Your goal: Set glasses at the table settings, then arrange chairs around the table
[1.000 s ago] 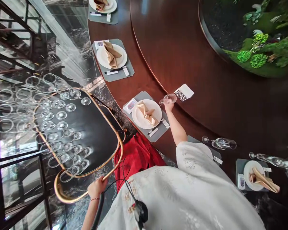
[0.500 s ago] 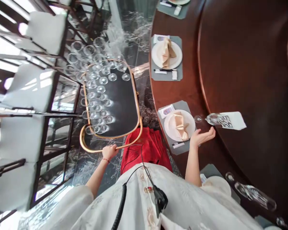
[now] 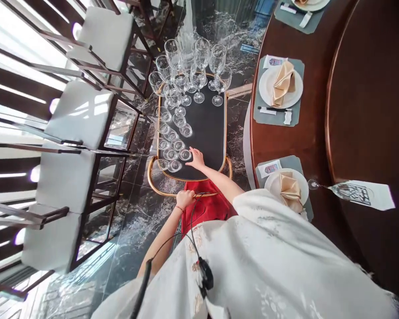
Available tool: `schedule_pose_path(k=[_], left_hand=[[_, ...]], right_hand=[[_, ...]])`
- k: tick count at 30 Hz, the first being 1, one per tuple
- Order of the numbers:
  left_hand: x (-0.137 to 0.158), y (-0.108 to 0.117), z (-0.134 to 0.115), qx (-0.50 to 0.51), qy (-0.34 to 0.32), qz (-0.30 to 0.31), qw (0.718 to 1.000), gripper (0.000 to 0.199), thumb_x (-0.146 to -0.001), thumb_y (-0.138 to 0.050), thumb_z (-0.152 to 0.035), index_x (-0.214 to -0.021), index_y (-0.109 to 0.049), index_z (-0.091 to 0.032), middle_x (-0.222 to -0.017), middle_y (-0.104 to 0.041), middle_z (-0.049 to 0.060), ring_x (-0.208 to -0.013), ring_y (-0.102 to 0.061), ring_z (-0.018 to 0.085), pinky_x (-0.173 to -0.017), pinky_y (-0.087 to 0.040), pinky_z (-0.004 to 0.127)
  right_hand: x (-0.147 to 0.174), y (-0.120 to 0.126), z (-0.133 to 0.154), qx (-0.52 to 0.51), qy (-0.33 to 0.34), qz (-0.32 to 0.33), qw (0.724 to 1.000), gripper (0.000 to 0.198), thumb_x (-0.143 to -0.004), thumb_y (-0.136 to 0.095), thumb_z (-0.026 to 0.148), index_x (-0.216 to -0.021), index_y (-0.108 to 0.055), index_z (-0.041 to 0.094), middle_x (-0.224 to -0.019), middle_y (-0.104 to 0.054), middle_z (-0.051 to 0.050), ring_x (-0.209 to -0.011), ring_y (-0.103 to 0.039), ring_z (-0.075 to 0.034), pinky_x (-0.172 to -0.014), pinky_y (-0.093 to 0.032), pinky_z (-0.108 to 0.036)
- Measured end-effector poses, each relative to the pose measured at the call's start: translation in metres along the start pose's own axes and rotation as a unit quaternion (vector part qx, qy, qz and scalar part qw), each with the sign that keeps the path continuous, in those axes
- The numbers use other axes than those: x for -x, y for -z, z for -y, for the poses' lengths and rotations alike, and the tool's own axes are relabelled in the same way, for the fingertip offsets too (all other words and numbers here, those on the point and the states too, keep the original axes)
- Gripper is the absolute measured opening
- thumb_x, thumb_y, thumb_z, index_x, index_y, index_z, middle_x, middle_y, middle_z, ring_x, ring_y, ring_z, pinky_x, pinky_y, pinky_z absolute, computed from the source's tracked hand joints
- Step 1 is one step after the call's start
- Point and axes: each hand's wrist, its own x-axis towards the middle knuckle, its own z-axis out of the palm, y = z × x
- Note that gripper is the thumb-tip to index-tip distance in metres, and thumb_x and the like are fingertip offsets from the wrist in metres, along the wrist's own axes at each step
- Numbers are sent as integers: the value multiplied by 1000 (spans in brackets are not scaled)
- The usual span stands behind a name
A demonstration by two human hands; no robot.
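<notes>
My left hand (image 3: 185, 199) is wrapped around the gold handle (image 3: 153, 181) of a serving cart. Over the cart's black top (image 3: 208, 128), my right hand (image 3: 197, 158) reaches in with thumb and fingers apart. Its fingertips are at the edge of a small clear glass (image 3: 185, 154); whether they touch it I cannot tell. Several more small glasses (image 3: 170, 135) stand in rows on the cart's left side. Tall stemmed glasses (image 3: 199, 79) are grouped at its far end.
To the right curves a dark wooden table (image 3: 269, 137) with place settings: a white plate (image 3: 264, 88), folded napkins (image 3: 283, 84) and grey mats. A wine glass (image 3: 349, 192) lies on its side by the near setting. Chairs with pale seats (image 3: 76, 113) line the left over a dark marble floor (image 3: 119, 221).
My right hand has moved from above the table, beside the near plate, leftward to the small glasses on the cart. My left hand stays on the handle. The view has shifted.
</notes>
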Motion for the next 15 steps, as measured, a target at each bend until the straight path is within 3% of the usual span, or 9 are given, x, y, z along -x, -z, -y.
schedule_pose_path(k=[4, 8, 10, 12, 15], left_hand=[[-26, 15, 10, -38, -6, -1, 999, 38, -94, -43, -32, -99, -77, -15, -99, -76, 21, -95, -72, 31, -77, -48, 36], [-48, 38, 19, -86, 15, -8, 996, 42, -96, -41, -39, -98, -76, -17, -101, -77, 19, -97, -72, 32, -76, -45, 35], [-58, 55, 22, -117, 15, -10, 993, 45, -95, -40, -45, -98, -75, -17, -100, -76, 20, -96, -72, 33, -74, -45, 35], [-69, 73, 24, -147, 28, -18, 989, 48, -94, -40, -50, -96, -75, -17, -97, -77, 19, -93, -72, 34, -72, -44, 35], [-89, 97, 26, -192, 61, -35, 979, 50, -92, -40, -55, -92, -75, -19, -93, -77, 16, -90, -73, 34, -71, -45, 35]], right_hand=[[-25, -6, 14, -6, -26, -91, 995, 100, -67, -90, 33, -153, -40, 21, -143, -58, -13, -142, -37, -31, -122, -20, -50], [-51, 15, 24, 1, -34, -80, 996, 79, -67, -91, 36, -136, -58, 15, -132, -63, -15, -127, -51, -31, -118, -29, -45], [-51, 40, 24, -29, -33, -83, 996, 80, -63, -93, 36, -133, -60, 15, -131, -64, -14, -125, -53, -31, -116, -34, -44], [-35, 75, 20, -100, -35, -127, 986, 81, -63, -93, 36, -134, -58, 19, -133, -63, -11, -126, -55, -29, -114, -39, -42], [29, 146, 5, -258, -23, -266, 929, 79, -66, -89, 46, -134, -56, 22, -134, -62, -9, -127, -57, -27, -113, -43, -42]])
